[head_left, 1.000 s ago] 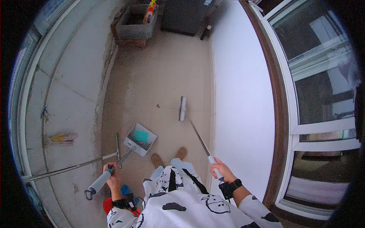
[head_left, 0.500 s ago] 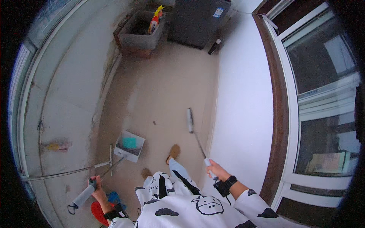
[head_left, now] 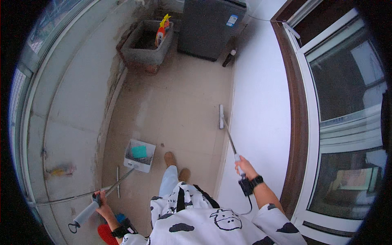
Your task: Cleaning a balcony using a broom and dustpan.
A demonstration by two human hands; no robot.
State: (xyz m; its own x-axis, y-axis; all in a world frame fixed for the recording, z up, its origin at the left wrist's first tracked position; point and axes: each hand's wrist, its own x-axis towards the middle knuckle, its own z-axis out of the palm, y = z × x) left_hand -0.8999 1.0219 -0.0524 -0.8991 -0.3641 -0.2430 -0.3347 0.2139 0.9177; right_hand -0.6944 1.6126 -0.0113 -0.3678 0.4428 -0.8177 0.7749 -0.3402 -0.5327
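My left hand (head_left: 102, 203) is closed around the grey handle of a long-handled dustpan (head_left: 139, 166). The white and grey pan rests on the floor ahead and to the left, with a flat teal piece (head_left: 139, 152) inside it. My right hand (head_left: 246, 166) grips the light handle of a broom (head_left: 231, 141). Its narrow head (head_left: 221, 116) is down by the foot of the white wall on the right. A small dark clump (head_left: 162, 145) lies on the floor just right of the pan, ahead of my shoes.
A stone sink (head_left: 145, 54) holding an orange bottle with a yellow top (head_left: 162, 32) stands at the far left. Beside it is a dark grey appliance (head_left: 210, 30), with a dark bottle (head_left: 229, 58) by the wall. Low on the left are a drying rail (head_left: 67, 199) and something red (head_left: 107, 234).
The broom head has swung right, up to the white wall, and my right hand has moved forward and right. My left foot has stepped ahead of the right. The dustpan stays beside me.
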